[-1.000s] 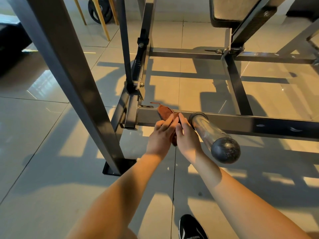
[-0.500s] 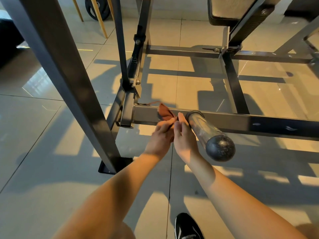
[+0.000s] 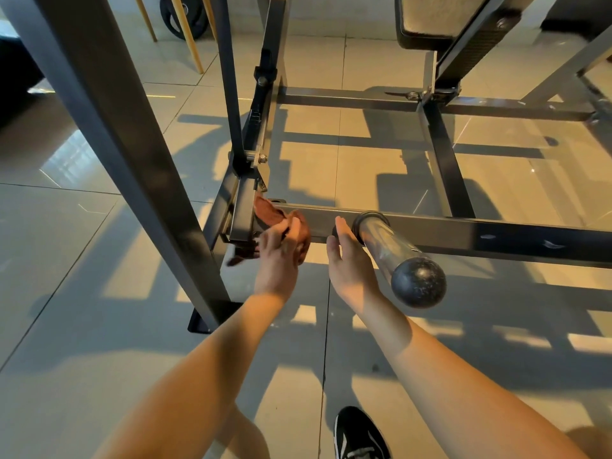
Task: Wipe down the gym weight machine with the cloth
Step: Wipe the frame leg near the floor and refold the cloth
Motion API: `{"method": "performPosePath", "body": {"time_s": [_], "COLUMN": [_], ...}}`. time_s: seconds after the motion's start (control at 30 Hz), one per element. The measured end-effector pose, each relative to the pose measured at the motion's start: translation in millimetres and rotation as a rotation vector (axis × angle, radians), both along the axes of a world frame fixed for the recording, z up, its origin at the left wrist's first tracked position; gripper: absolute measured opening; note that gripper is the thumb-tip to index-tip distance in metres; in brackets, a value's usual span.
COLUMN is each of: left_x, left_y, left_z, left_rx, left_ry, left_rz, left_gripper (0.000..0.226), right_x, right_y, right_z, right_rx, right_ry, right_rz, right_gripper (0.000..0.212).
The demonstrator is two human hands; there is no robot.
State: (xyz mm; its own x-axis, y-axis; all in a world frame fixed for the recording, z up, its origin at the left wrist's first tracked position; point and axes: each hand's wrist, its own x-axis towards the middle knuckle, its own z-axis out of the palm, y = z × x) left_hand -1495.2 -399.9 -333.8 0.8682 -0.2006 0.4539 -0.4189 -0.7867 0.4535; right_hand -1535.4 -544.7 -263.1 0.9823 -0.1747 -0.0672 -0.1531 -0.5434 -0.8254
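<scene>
Rust cloth [image 3: 266, 212] gripped in left hand [image 3: 278, 256], pressed on crossbar [image 3: 463, 234]: mid-wipe, likely. Right hand [image 3: 347, 260] empty, fingers straight. Next: sweep toward chrome peg [image 3: 384, 246] beside right hand.

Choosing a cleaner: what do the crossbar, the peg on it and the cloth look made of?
Crossbar: likely painted steel tube, dark grey satin, with pale scuffs. Peg: polished, chrome-like metal, mirror glints; its black ball end looks rubber or plastic. Cloth: soft rust-brown fabric, crumpled in folds.
</scene>
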Motion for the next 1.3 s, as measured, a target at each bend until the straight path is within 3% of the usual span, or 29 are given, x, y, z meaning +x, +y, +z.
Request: {"method": "performPosePath", "body": {"time_s": [0.07,0.17,0.4,0.47,0.57,0.67,0.73,0.83,1.0,1.1,1.2,1.3], "left_x": [-2.6,-2.4,0.8,-0.9,-6.5,-10.6,-7.5,2.2,-2.4,-10.2,-15.4,-16.8], "left_y": [-18.5,-25.3,38.3,29.0,-1.3,-29.7,-22.3,20.1,22.8,-8.8,-36.8,-36.0], "left_z": [3.3,5.0,8.8,6.2,5.5,15.4,13.7,3.7,5.9,1.1,5.6,23.9], "left_rx": [0.003,0.063,0.056,-0.002,0.014,0.046,0.072,0.044,-0.046,0.009,0.045,-0.021], "left_ry": [-0.002,0.004,0.041,0.073,0.099,0.143,0.114,0.079,0.127,0.15,0.193,0.293], "left_rz": [-0.139,-0.248,0.07,0.091,-0.053,-0.165,-0.188,-0.081,0.104,-0.048,-0.234,-0.213], "left_gripper": [0.076,0.066,0.058,0.056,0.058,0.045,0.054,0.079,0.06,0.064,0.054,0.057], "right_x": [0.6,1.2,0.4,2.0,3.0,2.4,2.0,0.8,-2.8,-3.8,-5.0,-4.6], "right_y": [0.1,2.0,4.6,5.9,9.0,8.7,6.1,4.6,3.5,1.7,1.3,2.2], "right_z": [-1.9,-8.4,-13.0,-17.2,-21.1,-19.1,-16.3,-14.5,-12.6,-12.1,-17.5,-21.6], "right_rx": [0.012,-0.039,-0.263,-0.236,-0.166,-0.102,-0.065,-0.043,0.002,0.072,0.108,0.124], "right_ry": [-0.005,-0.026,-0.013,-0.012,-0.027,-0.044,-0.05,-0.037,-0.045,-0.063,-0.071,-0.019], "right_rz": [-0.006,-0.011,0.099,0.102,0.069,0.022,0.003,0.021,0.032,0.003,-0.071,-0.111], "right_gripper": [0.049,0.049,0.053,0.053,0.051,0.049,0.047,0.047,0.048,0.046,0.044,0.044]}}
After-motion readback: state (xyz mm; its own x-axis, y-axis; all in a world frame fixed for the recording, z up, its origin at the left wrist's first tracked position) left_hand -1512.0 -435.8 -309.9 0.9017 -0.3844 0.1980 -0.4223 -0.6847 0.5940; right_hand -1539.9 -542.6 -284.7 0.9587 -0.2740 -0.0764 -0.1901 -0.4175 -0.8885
